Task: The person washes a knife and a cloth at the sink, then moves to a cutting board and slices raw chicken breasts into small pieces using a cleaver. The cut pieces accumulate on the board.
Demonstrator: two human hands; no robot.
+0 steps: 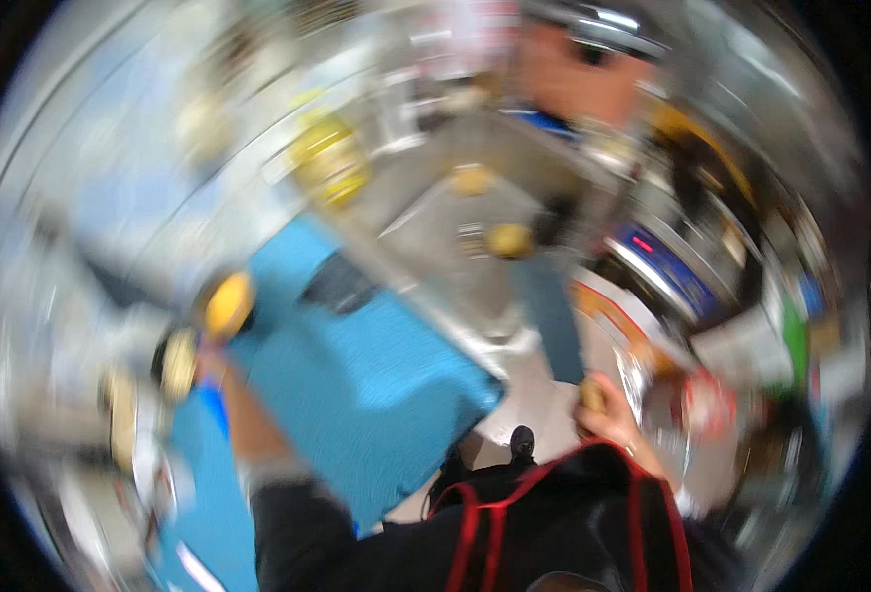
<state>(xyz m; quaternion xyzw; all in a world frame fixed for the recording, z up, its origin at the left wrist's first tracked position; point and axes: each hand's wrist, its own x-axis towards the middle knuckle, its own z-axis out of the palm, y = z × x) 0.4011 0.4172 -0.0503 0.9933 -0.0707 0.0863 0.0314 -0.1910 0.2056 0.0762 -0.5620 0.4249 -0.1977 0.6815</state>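
My right hand (pixel 607 408) grips the handle of a broad-bladed kitchen knife (pixel 550 318), probably a cleaver. Its grey blade points away from me, beside the blue cutting board (pixel 406 370). To the left, my left hand (pixel 217 364) reaches past the board to a round container with yellow contents (pixel 228 305). Just beside that hand is another container with pale contents (pixel 179 362). Blur hides the fingers, so I cannot tell whether they hold either one. A dark flat piece (pixel 339 285) lies on the board's far part.
Beyond the board is a metal sink (pixel 443 207), with a round yellow thing (pixel 509 240) in view there. A yellow-filled jar or bottle (pixel 328 159) stands at the board's far corner. At right is an appliance with a blue panel (pixel 665 270) and red display. Much is blurred.
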